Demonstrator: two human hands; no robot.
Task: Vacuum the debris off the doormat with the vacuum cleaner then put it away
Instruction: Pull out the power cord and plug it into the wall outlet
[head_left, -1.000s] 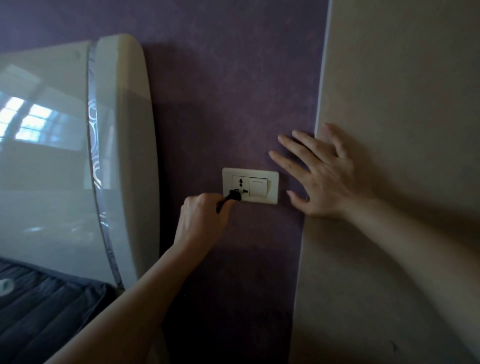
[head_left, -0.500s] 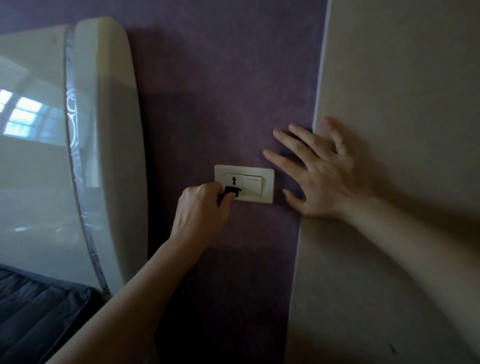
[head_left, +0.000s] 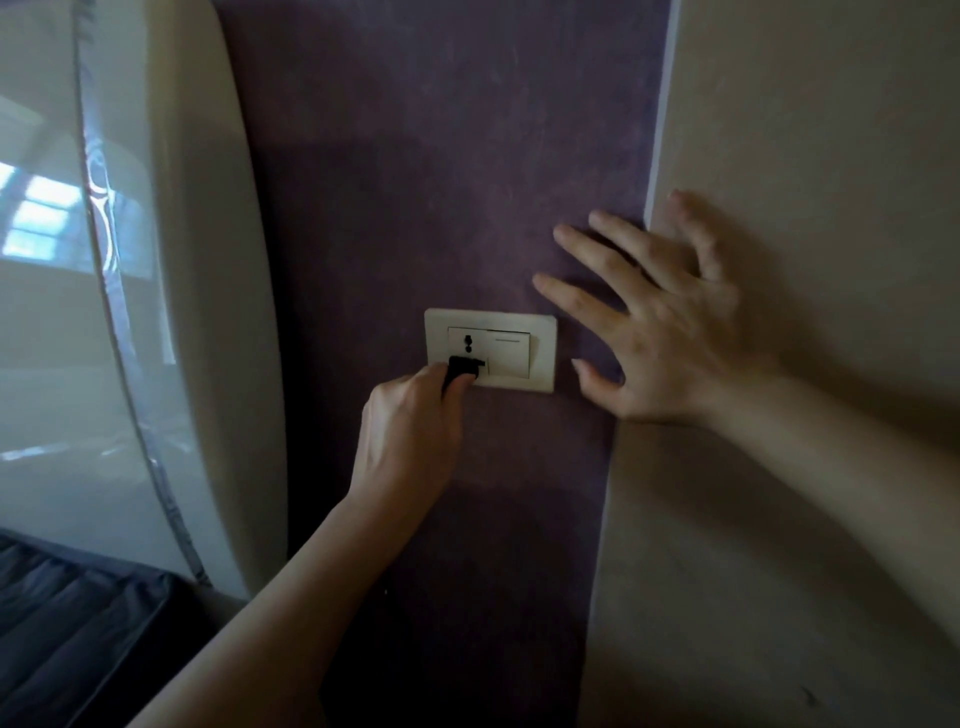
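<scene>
A cream wall socket plate (head_left: 540, 353) with a switch on its right half sits on the purple wall. My left hand (head_left: 410, 431) grips a black plug (head_left: 464, 368) at the socket's lower left, its prongs pointing at the plate. My right hand (head_left: 660, 322) lies flat with spread fingers on the wall, just right of the plate, across the corner of the beige wall. The vacuum cleaner and the doormat are out of view.
A glossy cream headboard (head_left: 171, 291) with a patterned silver strip stands left of the socket. A dark mattress (head_left: 67, 623) lies at the lower left. The beige wall (head_left: 805, 130) juts out on the right.
The view has shifted a little closer to the wall. My left hand with the plug has stayed at the socket's lower left. My right hand has stayed pressed on the wall.
</scene>
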